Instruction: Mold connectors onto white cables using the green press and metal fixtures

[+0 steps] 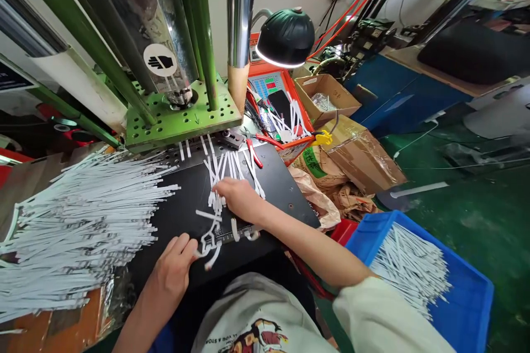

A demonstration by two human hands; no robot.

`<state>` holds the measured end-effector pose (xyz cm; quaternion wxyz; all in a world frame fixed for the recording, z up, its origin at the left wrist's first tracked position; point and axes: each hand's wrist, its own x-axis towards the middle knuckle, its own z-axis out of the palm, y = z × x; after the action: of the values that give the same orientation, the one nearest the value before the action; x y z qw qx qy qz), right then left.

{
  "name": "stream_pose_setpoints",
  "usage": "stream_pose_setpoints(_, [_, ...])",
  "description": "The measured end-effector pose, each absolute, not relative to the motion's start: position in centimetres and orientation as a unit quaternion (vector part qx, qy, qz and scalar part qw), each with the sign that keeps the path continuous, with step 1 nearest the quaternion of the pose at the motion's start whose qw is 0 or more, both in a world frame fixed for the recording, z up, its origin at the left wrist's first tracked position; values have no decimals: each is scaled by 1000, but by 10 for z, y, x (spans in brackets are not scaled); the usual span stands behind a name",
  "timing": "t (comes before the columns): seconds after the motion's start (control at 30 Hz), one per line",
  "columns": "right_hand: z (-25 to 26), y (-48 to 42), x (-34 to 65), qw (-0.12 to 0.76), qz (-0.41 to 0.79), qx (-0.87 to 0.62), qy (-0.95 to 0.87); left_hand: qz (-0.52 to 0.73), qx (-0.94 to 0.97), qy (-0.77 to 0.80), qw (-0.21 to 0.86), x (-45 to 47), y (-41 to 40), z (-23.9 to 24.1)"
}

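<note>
My left hand (176,265) is low on the black work plate (285,182), fingers closed at the end of a tangled white strip piece (212,237) with bent, branching ends. My right hand (240,197) lies further up, its thumb and forefinger pinched on the lower ends of white flat strips (234,166). These strips are fanned out below the press, some crossing each other. To the left of both hands spreads a big pile of thin white strips (103,215) with small end pieces.
A green press plate (182,121) hangs over the back of the work plate. Red-handled pliers (254,153) lie near a red tool box (296,144). A black lamp (286,37) shines above. On the right are cardboard boxes (364,149) and a blue bin (472,292) with more strips.
</note>
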<state>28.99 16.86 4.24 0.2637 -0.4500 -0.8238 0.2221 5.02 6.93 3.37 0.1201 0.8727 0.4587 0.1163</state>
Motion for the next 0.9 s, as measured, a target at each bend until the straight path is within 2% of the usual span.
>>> stream_pose_setpoints(0.1, [43, 182, 306, 309, 186, -538, -762, 119, 867, 466, 130, 49, 66, 30])
stream_pose_setpoints(0.2, [39, 160, 375, 320, 132, -690, -636, 161, 859, 469, 130, 45, 62, 20])
stream_pose_setpoints(0.3, [32, 117, 452, 274, 70, -813, -508, 221, 847, 467, 126, 42, 60, 9])
stream_pose_setpoints(0.43, [25, 72, 500, 189, 45, -861, -469, 250, 835, 477, 114, 42, 57, 16])
stream_pose_setpoints(0.5, [24, 62, 491, 173, 53, -852, -491, 263, 842, 452, 132, 47, 55, 27])
stream_pose_setpoints(0.57, [26, 59, 460, 193, 96, -790, -574, 298, 855, 392, 161, 56, 54, 37])
stream_pose_setpoints(0.67, [33, 57, 391, 303, 213, -547, -751, 354, 862, 312, 185, 73, 57, 43])
stream_pose_setpoints(0.73, [39, 55, 347, 374, 249, -400, -798, 370, 859, 302, 183, 80, 60, 42])
stream_pose_setpoints(0.8, [43, 52, 319, 417, 262, -357, -794, 381, 845, 322, 192, 84, 63, 42])
stream_pose_setpoints(0.9, [47, 61, 320, 450, 281, -411, -741, 395, 786, 404, 250, 88, 70, 47])
